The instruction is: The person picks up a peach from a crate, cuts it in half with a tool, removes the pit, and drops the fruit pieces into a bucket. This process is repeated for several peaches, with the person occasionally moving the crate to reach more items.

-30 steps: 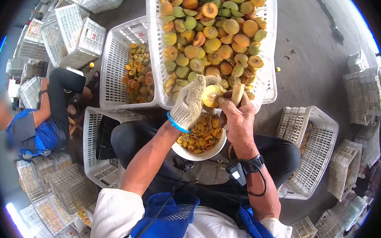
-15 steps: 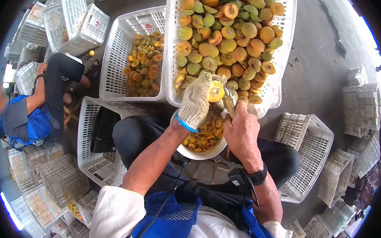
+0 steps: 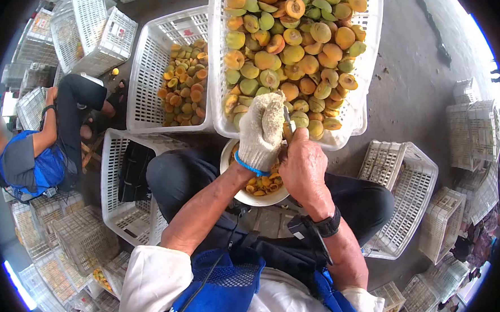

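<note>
My left hand (image 3: pixel 261 129), in a cream knitted glove with a blue cuff, is closed just above the near edge of a crate of fruit. Its curled fingers hide whatever they hold. My bare right hand (image 3: pixel 304 167) grips a slim metal pitting tool (image 3: pixel 289 123), whose tip points up beside the glove. Behind both hands, halved yellow-green peaches (image 3: pixel 295 54) fill the white crate (image 3: pixel 216 69). Below them, a white bowl (image 3: pixel 257 200) between my knees contains orange-yellow fruit pieces (image 3: pixel 264 185), partly covered by my hands.
Left of the full crate, another white crate (image 3: pixel 142 71) has hollowed peach halves (image 3: pixel 186 87). A crate with a dark item (image 3: pixel 136 170) stands by my left knee, another crate (image 3: pixel 409 192) by my right. A person in a blue vest (image 3: pixel 38 159) sits at left, among stacked crates (image 3: pixel 85 232).
The cut peach half visible in my gloved hand earlier is out of sight now. The glove has turned, its fingers curled over. My right hand has shifted slightly left and down with the tool.
</note>
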The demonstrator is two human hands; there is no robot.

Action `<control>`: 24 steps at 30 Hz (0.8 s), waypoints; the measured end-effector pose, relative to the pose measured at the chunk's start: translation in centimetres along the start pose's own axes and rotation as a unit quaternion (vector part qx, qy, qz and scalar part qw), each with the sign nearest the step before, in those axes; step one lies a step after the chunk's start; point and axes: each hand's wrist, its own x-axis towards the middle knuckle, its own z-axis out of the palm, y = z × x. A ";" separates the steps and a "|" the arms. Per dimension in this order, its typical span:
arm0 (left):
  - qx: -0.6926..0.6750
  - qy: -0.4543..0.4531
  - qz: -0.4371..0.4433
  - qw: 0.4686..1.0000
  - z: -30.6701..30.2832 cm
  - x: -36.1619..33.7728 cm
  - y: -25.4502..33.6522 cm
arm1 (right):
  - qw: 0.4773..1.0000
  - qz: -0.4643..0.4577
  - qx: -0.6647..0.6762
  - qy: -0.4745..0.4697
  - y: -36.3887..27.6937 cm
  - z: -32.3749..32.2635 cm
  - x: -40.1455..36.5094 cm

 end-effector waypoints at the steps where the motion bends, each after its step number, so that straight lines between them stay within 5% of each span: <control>1: 0.008 -0.008 0.003 1.000 -0.2 0.1 0.2 | 1.000 -0.017 0.000 0.002 0.3 0.0 -0.1; 6: -0.082 -0.063 -0.117 0.988 -1.1 0.3 0.6 | 0.998 -0.062 -0.022 0.011 1.8 0.1 -0.4; 14: -0.215 -0.035 -0.158 0.963 0.0 -0.2 -1.5 | 0.999 -0.050 0.004 0.002 2.9 -0.4 0.4; 19: -0.105 -0.072 -0.215 0.968 0.2 0.0 -0.1 | 0.998 -0.055 0.006 0.018 2.6 -0.5 0.2; 21: 0.072 -0.030 0.014 0.997 0.9 -0.2 -0.5 | 0.999 -0.032 -0.006 -0.001 1.8 -0.2 0.2; 24: 0.054 -0.019 -0.014 0.998 0.9 -0.3 -0.4 | 0.999 -0.027 -0.028 -0.016 1.2 -0.7 0.2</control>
